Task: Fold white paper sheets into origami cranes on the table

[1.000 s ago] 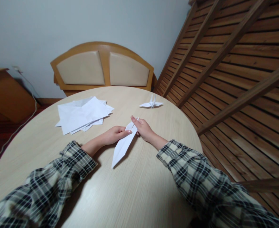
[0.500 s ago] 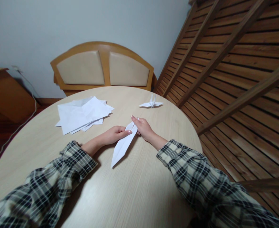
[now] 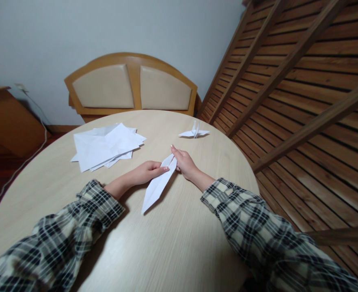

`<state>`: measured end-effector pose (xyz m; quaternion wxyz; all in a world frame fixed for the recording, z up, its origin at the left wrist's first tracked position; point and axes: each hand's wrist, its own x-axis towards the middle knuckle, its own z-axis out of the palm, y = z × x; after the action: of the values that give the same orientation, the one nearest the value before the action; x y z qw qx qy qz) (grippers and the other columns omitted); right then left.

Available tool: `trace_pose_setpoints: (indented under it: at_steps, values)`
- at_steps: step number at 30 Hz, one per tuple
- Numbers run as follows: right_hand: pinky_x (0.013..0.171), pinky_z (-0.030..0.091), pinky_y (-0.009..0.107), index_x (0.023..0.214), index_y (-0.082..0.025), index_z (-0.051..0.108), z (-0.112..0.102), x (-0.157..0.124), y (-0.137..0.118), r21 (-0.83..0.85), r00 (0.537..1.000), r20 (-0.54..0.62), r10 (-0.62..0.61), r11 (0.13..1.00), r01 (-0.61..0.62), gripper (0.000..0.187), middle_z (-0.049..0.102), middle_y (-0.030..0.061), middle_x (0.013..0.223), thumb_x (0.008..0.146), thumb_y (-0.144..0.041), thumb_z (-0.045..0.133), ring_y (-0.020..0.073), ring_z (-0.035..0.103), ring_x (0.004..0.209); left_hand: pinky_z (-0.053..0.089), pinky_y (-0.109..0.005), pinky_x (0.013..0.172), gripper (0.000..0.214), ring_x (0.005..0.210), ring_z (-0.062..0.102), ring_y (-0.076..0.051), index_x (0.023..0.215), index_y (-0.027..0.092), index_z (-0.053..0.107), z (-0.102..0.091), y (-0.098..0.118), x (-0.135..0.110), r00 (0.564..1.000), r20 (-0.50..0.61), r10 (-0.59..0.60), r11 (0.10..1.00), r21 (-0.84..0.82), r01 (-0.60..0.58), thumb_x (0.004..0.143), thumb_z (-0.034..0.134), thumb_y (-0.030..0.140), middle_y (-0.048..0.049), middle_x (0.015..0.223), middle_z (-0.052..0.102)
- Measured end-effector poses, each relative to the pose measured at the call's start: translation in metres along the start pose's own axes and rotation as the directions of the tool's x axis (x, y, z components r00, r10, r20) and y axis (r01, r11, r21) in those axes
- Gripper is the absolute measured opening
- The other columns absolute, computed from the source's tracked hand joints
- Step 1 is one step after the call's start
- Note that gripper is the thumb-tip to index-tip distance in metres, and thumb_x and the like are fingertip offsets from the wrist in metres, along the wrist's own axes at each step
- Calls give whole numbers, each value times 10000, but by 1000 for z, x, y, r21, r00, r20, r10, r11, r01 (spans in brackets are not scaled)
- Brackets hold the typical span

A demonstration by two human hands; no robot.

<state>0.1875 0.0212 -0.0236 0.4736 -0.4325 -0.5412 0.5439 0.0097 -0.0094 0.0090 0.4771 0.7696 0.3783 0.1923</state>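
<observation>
A long, narrow piece of folded white paper [image 3: 157, 187] is held between both hands just above the table, its pointed end slanting down toward me. My left hand [image 3: 147, 172] pinches it from the left, thumb lying across the top face. At its upper end my right hand [image 3: 184, 163] grips the right edge, with the thumb pointing up along the tip. The fingers underneath the paper are mostly hidden. Beyond my right hand stands a folded paper crane [image 3: 194, 133] with its wings spread.
A loose stack of white paper sheets [image 3: 106, 146] lies at the left on the round wooden table [image 3: 173, 251]. Behind the table is a padded headboard [image 3: 136, 81]. A slatted wooden panel [image 3: 294, 105] rises at the right, close to the table's edge.
My right thumb has shifted slightly up and right at the paper's upper end. The paper and my left hand are almost unmoved.
</observation>
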Motion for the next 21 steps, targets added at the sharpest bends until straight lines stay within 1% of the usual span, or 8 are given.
trace_pose_setpoints:
  at_steps: [6, 10, 13, 15, 17, 19, 21]
  values:
    - [350, 234, 211, 640, -220, 402, 0, 2, 0, 98, 1000, -20, -8, 995, 10, 555, 359, -86, 455, 767, -733, 568, 63, 315, 361, 329, -225, 483, 438, 514, 390, -103, 685, 162, 542, 0, -1, -1, 1000, 17, 1, 1000, -2, -1, 871, 504, 557, 29, 589, 450]
    - [357, 243, 213, 651, -218, 410, 0, 1, -1, 96, 999, -36, -7, 995, 10, 566, 384, -76, 477, 752, -752, 568, 70, 351, 385, 334, -226, 503, 417, 540, 398, -102, 704, 159, 547, 0, -5, -1, 999, 33, 25, 1000, -6, -25, 874, 525, 538, 26, 617, 462]
    - [363, 247, 214, 647, -217, 408, 0, 1, -4, 121, 998, -58, 7, 993, 0, 581, 394, -68, 486, 749, -771, 551, 72, 368, 396, 332, -227, 509, 418, 548, 397, -102, 694, 160, 542, 1, -6, 0, 999, 22, 31, 999, -20, -31, 878, 520, 535, 27, 616, 456]
    - [357, 229, 215, 650, -218, 406, 0, 1, -6, 149, 998, -51, 29, 989, -21, 588, 371, -75, 474, 752, -783, 534, 68, 340, 381, 323, -229, 498, 426, 535, 385, -101, 672, 162, 533, 1, -6, 0, 1000, -7, 13, 999, -42, -13, 873, 517, 538, 30, 595, 443]
    - [350, 205, 215, 664, -220, 404, -1, 0, -7, 167, 999, -15, 40, 985, -36, 583, 348, -86, 464, 758, -782, 530, 64, 307, 365, 316, -232, 490, 418, 526, 383, -102, 686, 160, 548, 1, -4, -1, 998, -64, -13, 996, -88, 7, 866, 527, 536, 27, 590, 455]
    - [349, 202, 215, 685, -222, 414, -1, -3, -8, 143, 998, 57, 25, 989, -33, 562, 343, -92, 460, 770, -763, 540, 63, 298, 359, 320, -238, 489, 398, 533, 398, -108, 746, 151, 583, 2, -3, -1, 989, -143, -29, 987, -158, 6, 872, 529, 525, 9, 620, 500]
    - [351, 219, 217, 707, -221, 439, 0, -6, -9, 67, 987, 162, -1, 998, -10, 534, 353, -94, 456, 788, -737, 548, 69, 315, 363, 328, -244, 491, 386, 544, 413, -113, 811, 147, 603, 2, -2, -1, 973, -230, -30, 972, -234, -25, 882, 522, 517, -11, 658, 539]
